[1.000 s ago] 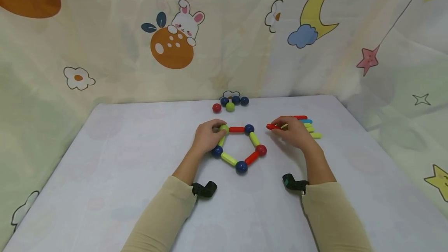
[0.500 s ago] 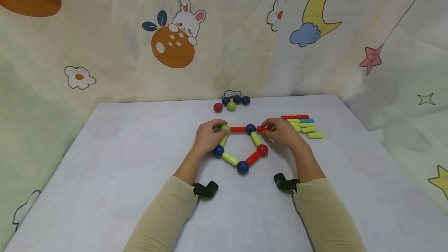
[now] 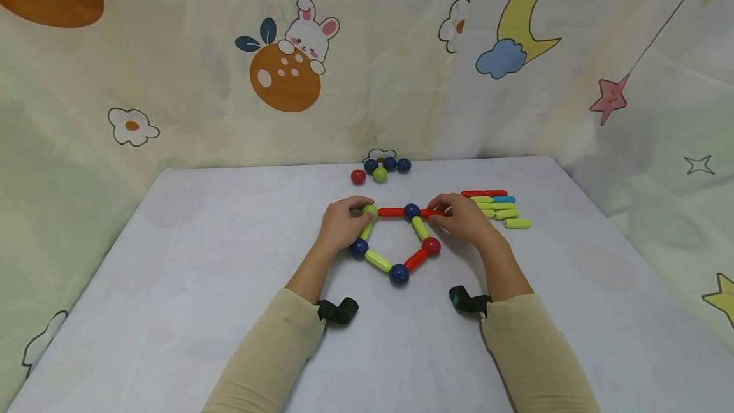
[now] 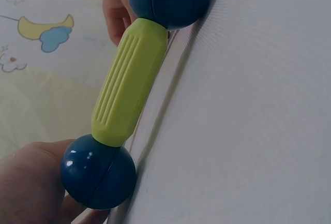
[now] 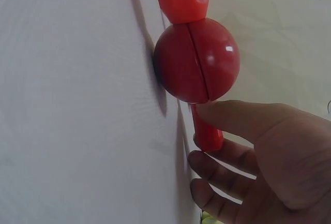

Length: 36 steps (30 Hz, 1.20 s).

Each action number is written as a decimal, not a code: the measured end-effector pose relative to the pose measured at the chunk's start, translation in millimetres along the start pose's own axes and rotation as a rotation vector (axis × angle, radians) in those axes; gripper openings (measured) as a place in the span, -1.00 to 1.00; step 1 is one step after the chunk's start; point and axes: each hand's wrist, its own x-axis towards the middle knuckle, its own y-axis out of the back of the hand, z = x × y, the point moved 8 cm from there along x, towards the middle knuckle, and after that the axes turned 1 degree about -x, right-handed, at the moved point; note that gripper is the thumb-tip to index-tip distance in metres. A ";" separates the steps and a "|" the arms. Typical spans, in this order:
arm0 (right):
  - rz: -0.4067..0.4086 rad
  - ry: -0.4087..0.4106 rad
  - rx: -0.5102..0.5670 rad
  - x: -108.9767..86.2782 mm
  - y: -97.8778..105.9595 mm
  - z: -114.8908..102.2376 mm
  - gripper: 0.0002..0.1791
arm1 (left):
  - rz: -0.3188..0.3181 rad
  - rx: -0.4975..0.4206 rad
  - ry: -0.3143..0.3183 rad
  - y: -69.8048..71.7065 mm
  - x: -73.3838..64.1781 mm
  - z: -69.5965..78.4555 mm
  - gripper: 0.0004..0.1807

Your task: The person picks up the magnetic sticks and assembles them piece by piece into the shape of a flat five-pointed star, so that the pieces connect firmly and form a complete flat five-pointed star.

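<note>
A five-sided ring of balls joined by sticks lies on the table. My left hand (image 3: 341,225) holds the green ball (image 3: 371,211) at its upper left corner. At the upper right is a blue ball (image 3: 411,211); the tip of a red stick (image 3: 430,213) meets it, and my right hand (image 3: 461,218) pinches that stick between thumb and fingers. In the right wrist view the held stick (image 5: 209,131) shows partly behind the ring's red ball (image 5: 197,60). The left wrist view has a green stick (image 4: 129,81) between two blue balls, one (image 4: 98,171) near my left hand.
Several loose balls, blue, red (image 3: 358,176) and green (image 3: 380,175), sit at the table's back edge. Rows of loose sticks, red, green (image 3: 517,224) and blue (image 3: 504,199), lie right of my right hand. A printed cloth (image 3: 201,69) hangs behind the white table (image 3: 172,260).
My right hand has moved left with the red stick, bringing its end to the upper right blue ball, and then stays there. My left hand keeps its place on the green ball.
</note>
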 end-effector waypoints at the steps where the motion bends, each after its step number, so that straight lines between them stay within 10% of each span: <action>1: 0.000 -0.002 0.000 -0.3 0.1 0.2 -0.68 | 0.002 0.001 -0.001 0.0 -0.1 0.2 -0.66; 16: 0.101 0.003 0.013 -25.8 38.6 27.4 -0.61 | 0.005 0.013 -0.011 -0.1 -1.2 2.7 -0.65; 36: 0.185 -0.263 0.012 -67.6 84.4 116.8 -0.49 | 0.001 0.032 -0.001 -0.6 -1.6 -1.9 -0.64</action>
